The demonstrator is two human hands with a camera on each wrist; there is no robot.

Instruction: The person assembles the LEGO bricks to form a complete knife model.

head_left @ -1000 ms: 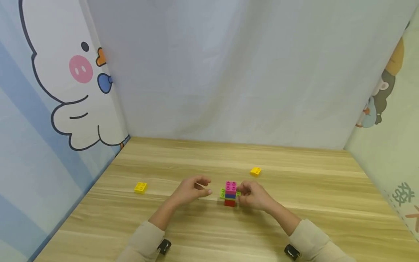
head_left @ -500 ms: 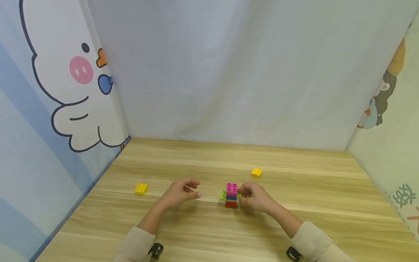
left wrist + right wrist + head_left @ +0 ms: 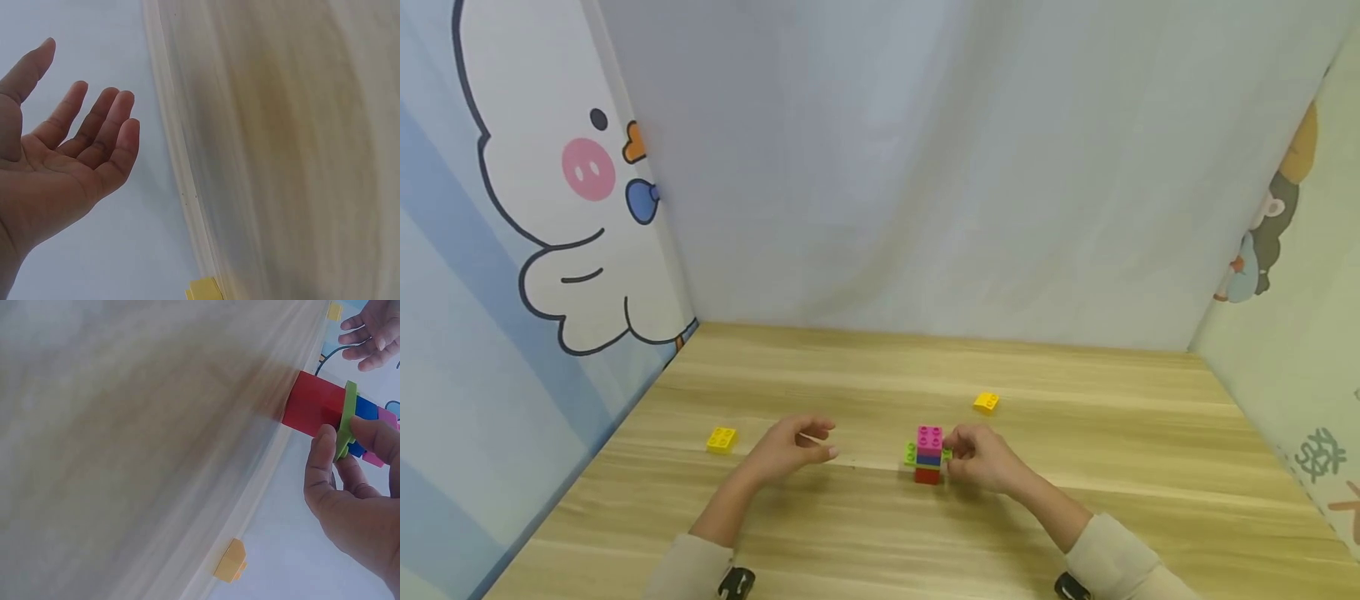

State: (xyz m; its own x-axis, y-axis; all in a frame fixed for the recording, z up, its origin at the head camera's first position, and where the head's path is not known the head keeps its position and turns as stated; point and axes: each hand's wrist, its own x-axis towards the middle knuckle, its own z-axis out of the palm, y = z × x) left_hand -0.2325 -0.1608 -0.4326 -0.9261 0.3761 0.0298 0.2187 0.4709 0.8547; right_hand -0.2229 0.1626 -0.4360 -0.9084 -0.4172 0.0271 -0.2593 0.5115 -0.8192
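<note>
A small tower of toy building bricks (image 3: 928,454) stands upright on the table, red at the bottom, then a thin lime-green plate (image 3: 347,415), blue, and studded pink on top. The green plate juts out at both sides. My right hand (image 3: 988,460) pinches its right end between thumb and fingers, as the right wrist view shows. My left hand (image 3: 786,450) hovers left of the tower, fingers loosely bent and holding nothing. Left of that hand lies a yellow four-stud brick (image 3: 722,440), whose edge also enters the left wrist view.
A yellow curved brick (image 3: 987,403) lies behind and right of the tower. The wooden table (image 3: 850,542) ends at a pale curtain (image 3: 925,167) at the back. Printed cartoon panels stand on both sides.
My left hand has drawn away from the tower, moving left toward the yellow four-stud brick. My right hand stays at the green plate, and the tower keeps its place.
</note>
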